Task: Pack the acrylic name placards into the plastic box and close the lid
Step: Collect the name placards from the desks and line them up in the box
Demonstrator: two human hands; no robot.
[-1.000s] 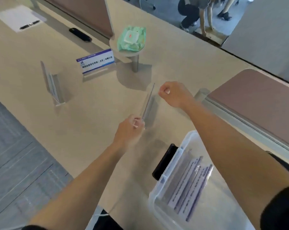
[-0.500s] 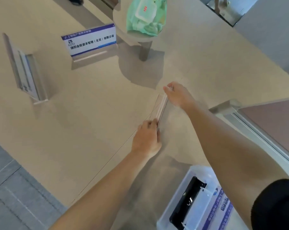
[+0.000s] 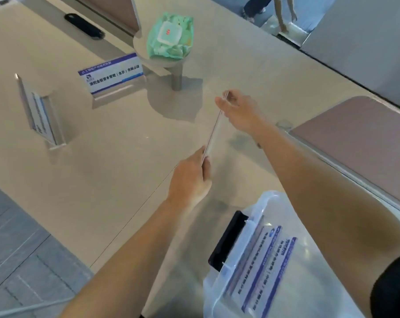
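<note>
Seemingly left hand (image 3: 190, 177) and right hand (image 3: 238, 109) pinch placard (image 3: 214, 129).

Office meeting room, long beige table (image 3: 98, 180), company name placards (image 3: 113, 75), desk dividers (image 3: 359, 143), grey floor tiles (image 3: 22, 260)

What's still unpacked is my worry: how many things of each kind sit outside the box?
Standing placards: 2 (labelled placard, side-on placard)
Held placard, pinched between left hand and right hand: 1
Green wipes pack: 1
Black object: 1
Total: 5
</note>
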